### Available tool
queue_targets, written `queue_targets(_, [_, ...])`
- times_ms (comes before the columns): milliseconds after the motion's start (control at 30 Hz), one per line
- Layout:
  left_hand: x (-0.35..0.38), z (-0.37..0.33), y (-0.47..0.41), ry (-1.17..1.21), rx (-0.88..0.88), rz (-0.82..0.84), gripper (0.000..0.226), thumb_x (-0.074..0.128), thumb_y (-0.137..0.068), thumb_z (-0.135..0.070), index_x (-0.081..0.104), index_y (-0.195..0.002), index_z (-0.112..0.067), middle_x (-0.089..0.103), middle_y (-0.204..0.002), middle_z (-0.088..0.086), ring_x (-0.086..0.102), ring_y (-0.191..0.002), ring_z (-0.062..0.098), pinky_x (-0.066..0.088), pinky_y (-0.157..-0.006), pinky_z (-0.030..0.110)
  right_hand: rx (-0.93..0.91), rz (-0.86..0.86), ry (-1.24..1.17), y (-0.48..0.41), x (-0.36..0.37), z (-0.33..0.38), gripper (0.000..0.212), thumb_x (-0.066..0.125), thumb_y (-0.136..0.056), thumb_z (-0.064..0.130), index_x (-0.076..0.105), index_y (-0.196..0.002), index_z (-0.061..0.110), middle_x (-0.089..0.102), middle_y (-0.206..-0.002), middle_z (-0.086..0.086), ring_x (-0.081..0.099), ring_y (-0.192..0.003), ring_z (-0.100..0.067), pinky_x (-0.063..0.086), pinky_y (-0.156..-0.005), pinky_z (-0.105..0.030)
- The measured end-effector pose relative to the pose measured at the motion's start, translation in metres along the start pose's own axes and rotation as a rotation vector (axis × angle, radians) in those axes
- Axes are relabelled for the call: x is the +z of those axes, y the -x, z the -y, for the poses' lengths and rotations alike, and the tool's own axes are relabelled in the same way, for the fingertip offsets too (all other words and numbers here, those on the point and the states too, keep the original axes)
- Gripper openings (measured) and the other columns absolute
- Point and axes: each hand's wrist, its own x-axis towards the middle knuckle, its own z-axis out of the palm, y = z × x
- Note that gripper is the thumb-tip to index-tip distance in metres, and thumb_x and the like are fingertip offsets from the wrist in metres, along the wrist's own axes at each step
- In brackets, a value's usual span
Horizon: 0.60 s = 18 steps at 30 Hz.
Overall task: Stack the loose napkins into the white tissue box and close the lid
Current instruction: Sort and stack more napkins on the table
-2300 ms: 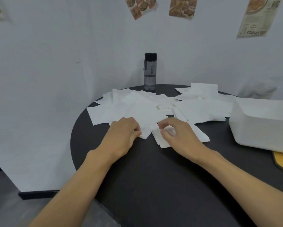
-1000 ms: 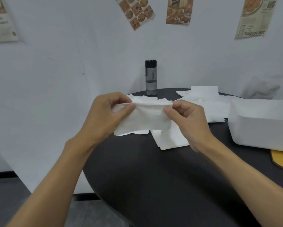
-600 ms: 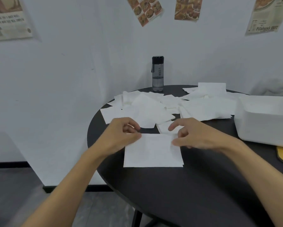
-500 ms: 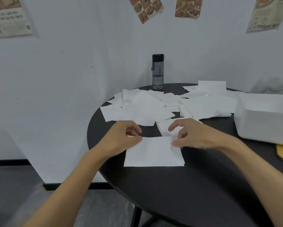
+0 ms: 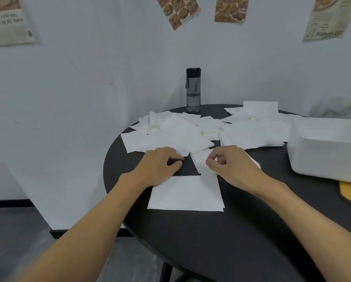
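On the black desk (image 5: 211, 251) the white tissue box (image 5: 329, 151) sits at the right, apparently lidless, and most loose napkins (image 5: 182, 135) lie scattered behind, so I judge the task barely begun. A squared stack (image 5: 186, 193) lies flat nearest the person, long axis left-to-right. Just beyond it the right hand (image 5: 231, 162) pinches a single napkin (image 5: 201, 162). The left hand (image 5: 160, 163) is curled, and I cannot tell whether it holds anything.
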Motion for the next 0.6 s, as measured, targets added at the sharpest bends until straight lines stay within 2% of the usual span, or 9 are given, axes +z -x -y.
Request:
queue_targets(100, [0.004,0.005,-0.002,-0.057,0.008,0.022,0.038,0.049,-0.102,-0.034,0.06,-0.138,-0.03,0.048,-0.15,-0.013,0.047,-0.136,0.014,0.03,-0.116,0.037,-0.005,-0.017,-0.067,-0.002,0.005,-0.002,0.019,0.056,-0.093,0.026,0.063,-0.076,0.028,0.048,-0.046,0.017,0.044,-0.051,-0.007,0.045,-0.061,-0.03])
queue_targets(200, [0.006,0.008,-0.003,-0.053,0.029,-0.014,0.042,0.047,-0.103,-0.029,0.053,-0.144,-0.025,0.046,-0.152,-0.015,0.045,-0.137,0.012,0.031,-0.117,0.038,-0.001,-0.038,-0.115,-0.002,0.006,-0.001,0.019,0.056,-0.094,0.024,0.064,-0.077,0.026,0.047,-0.049,0.013,0.044,-0.053,-0.007,0.044,-0.062,-0.03])
queue_targets(300, [0.004,0.01,0.002,0.079,0.08,-0.229,0.036,0.054,-0.101,-0.022,0.062,-0.136,-0.02,0.055,-0.143,-0.014,0.053,-0.128,0.006,0.033,-0.114,0.024,0.008,-0.074,-0.148,-0.001,0.005,0.0,0.019,0.056,-0.094,0.022,0.066,-0.078,0.025,0.055,-0.06,0.01,0.046,-0.056,-0.006,0.042,-0.062,-0.027])
queue_targets(367, [-0.002,0.006,0.006,0.222,0.118,-0.392,0.031,0.06,-0.098,-0.016,0.068,-0.128,-0.017,0.061,-0.133,-0.014,0.051,-0.121,-0.009,0.035,-0.109,0.013,0.007,-0.108,-0.204,-0.002,0.005,0.001,0.016,0.058,-0.094,0.02,0.068,-0.082,0.023,0.063,-0.07,0.009,0.052,-0.061,-0.003,0.041,-0.06,-0.015])
queue_targets(433, [-0.012,-0.002,0.011,0.353,0.142,-0.486,0.027,0.062,-0.097,-0.012,0.071,-0.122,-0.018,0.062,-0.125,-0.017,0.05,-0.116,-0.018,0.038,-0.103,0.007,0.004,-0.151,-0.269,-0.003,0.004,0.002,0.01,0.06,-0.094,0.018,0.069,-0.092,0.021,0.066,-0.081,0.008,0.056,-0.073,-0.001,0.04,-0.063,-0.006])
queue_targets(467, [-0.018,-0.008,0.015,0.415,0.156,-0.507,0.026,0.063,-0.096,-0.011,0.072,-0.119,-0.019,0.065,-0.123,-0.016,0.053,-0.115,-0.016,0.041,-0.099,0.008,0.009,-0.175,-0.309,-0.004,0.004,0.002,0.01,0.061,-0.094,0.017,0.068,-0.099,0.021,0.067,-0.086,0.007,0.057,-0.078,-0.003,0.04,-0.065,-0.004])
queue_targets(600, [-0.038,-0.033,0.03,0.739,0.177,-0.485,0.026,0.064,-0.095,-0.003,0.074,-0.104,-0.025,0.074,-0.108,-0.015,0.068,-0.101,0.0,0.051,-0.088,0.015,0.112,-0.219,-0.563,-0.006,0.0,0.003,0.047,0.068,-0.092,0.021,0.05,-0.135,0.023,0.062,-0.116,0.007,0.057,-0.104,-0.002,0.041,-0.08,-0.013])
